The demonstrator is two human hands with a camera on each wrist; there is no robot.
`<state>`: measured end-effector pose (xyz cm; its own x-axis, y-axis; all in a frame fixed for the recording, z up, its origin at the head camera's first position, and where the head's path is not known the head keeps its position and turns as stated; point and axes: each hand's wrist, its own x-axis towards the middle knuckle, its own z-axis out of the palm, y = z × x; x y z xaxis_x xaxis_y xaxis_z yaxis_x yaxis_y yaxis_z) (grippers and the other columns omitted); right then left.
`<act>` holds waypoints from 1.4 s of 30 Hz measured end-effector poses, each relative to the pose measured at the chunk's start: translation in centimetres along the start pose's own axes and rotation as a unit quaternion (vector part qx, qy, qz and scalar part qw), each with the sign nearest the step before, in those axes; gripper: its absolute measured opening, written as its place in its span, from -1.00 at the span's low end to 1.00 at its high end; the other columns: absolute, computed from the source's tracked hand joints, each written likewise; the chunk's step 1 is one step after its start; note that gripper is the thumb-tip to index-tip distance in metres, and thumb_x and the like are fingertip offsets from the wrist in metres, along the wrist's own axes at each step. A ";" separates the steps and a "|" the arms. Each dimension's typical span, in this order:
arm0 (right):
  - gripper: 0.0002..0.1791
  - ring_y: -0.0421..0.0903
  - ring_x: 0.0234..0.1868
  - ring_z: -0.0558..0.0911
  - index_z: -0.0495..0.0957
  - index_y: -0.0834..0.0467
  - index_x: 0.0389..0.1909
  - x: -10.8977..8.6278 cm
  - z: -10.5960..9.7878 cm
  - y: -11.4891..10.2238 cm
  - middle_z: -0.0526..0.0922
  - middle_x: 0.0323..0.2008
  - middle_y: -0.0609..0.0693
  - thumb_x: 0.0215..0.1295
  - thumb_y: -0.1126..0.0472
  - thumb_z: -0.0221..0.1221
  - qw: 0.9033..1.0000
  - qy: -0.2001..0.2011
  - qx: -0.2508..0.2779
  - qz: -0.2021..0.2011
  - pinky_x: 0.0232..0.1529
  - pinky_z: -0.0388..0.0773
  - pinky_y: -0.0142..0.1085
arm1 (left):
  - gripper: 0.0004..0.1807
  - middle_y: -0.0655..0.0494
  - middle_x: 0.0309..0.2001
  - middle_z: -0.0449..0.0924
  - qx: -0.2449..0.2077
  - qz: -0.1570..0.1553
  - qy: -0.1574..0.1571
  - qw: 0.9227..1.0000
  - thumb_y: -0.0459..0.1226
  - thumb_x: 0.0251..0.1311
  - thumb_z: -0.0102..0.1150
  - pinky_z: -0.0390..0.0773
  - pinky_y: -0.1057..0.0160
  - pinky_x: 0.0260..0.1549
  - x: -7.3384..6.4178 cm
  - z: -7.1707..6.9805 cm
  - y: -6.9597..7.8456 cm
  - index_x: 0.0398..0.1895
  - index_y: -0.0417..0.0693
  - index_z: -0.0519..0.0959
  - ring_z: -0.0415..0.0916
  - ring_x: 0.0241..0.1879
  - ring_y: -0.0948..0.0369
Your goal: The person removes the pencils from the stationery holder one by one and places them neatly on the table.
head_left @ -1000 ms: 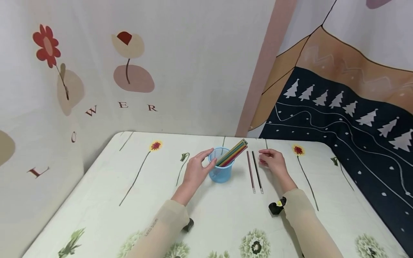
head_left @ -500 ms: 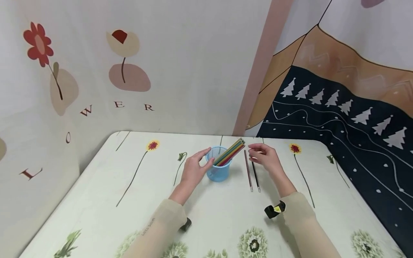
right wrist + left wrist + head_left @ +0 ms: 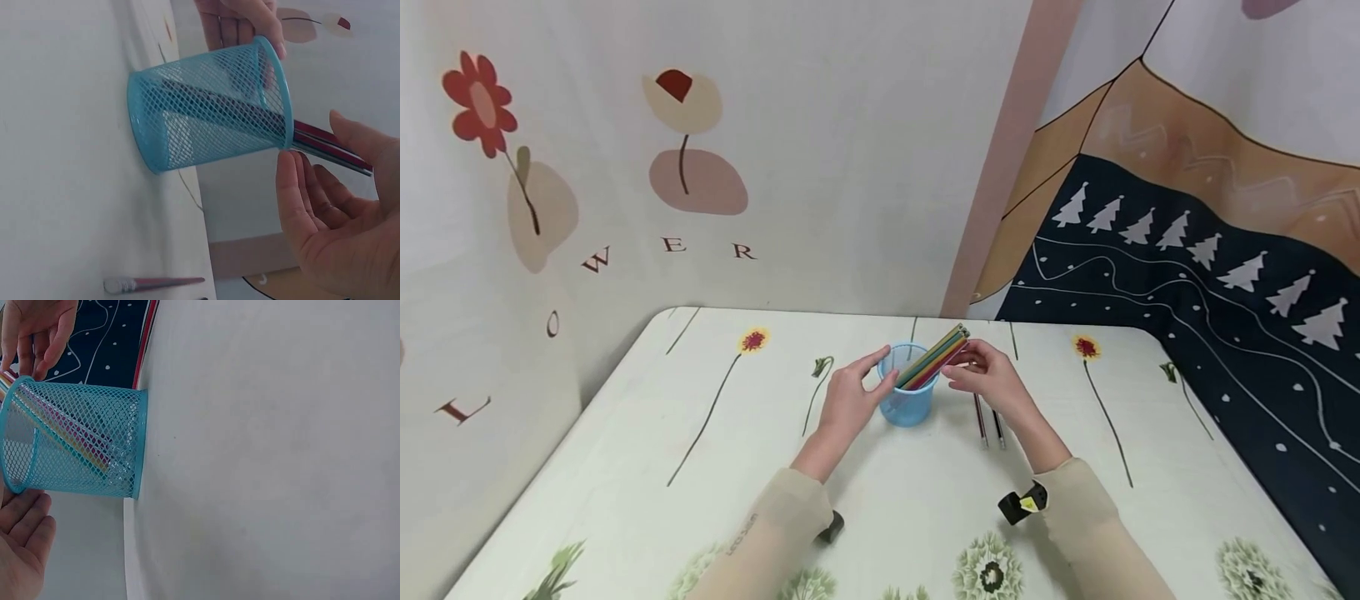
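Observation:
A light blue mesh pen cup (image 3: 907,407) stands on the table, with a bundle of colored pencils (image 3: 934,358) leaning to the right over its rim. My left hand (image 3: 847,400) holds the cup's left side near the rim, thumb in front and fingers behind. The right hand (image 3: 988,379) is at the cup's right rim; in the right wrist view its thumb and fingers (image 3: 294,187) lie either side of the pencils, apparently not gripping them. Two pencils, one reddish (image 3: 981,423) and one black (image 3: 998,429), lie side by side on the table, partly hidden under the right hand.
A white floral cloth (image 3: 895,500) covers the table. Behind stands a light curtain (image 3: 850,167) with printed flowers and letters, and a dark tree-patterned cloth (image 3: 1150,275) hangs at the right. Each wrist wears a small black camera (image 3: 1022,504).
My right hand has moved left, from beside the two loose pencils to the pencil bundle at the cup's rim. The left hand stays at the cup; the view has shifted slightly.

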<state>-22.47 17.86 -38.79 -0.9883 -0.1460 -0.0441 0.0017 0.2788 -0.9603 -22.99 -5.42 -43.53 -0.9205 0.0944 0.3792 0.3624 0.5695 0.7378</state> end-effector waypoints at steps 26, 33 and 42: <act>-0.67 -0.37 -0.25 0.71 0.30 0.26 0.10 0.8 1.6 0.0 0.67 -0.05 0.28 0.40 0.37 0.14 0.991 0.107 0.075 -0.043 -0.11 0.72 -0.41 | -0.41 -0.05 0.30 0.54 0.016 -0.005 -0.019 1.000 -0.08 0.31 0.24 0.51 0.01 0.30 -0.1 0.0 0.3 0.36 -0.07 0.45 0.51 0.29 -0.01; -0.63 -0.40 -0.31 0.71 0.31 0.26 0.15 0.4 1.2 -0.5 0.71 -0.11 0.15 0.39 0.39 0.15 0.980 0.165 0.083 -0.069 -0.18 0.72 -0.45 | -0.43 -0.06 0.29 0.54 0.040 0.018 -0.014 0.999 -0.07 0.33 0.22 0.53 0.01 0.27 -0.2 0.0 0.1 0.36 -0.05 0.46 0.51 0.29 -0.03; -0.60 -0.35 -0.24 0.71 0.30 0.23 0.19 0.7 0.0 -1.8 0.67 -0.31 -0.30 0.40 0.38 0.14 0.970 0.183 0.127 -0.100 -0.14 0.73 -0.40 | -0.45 -0.06 0.29 0.54 0.046 0.011 -0.013 0.999 -0.06 0.34 0.21 0.52 0.02 0.28 -0.1 0.0 0.3 0.35 -0.03 0.47 0.51 0.29 -0.02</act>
<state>-23.18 17.23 -37.08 -0.9609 0.1860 0.2051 -0.2031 0.0298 -0.9787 -22.80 -5.29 -43.36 -0.9164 0.1273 0.3795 0.3684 0.6393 0.6750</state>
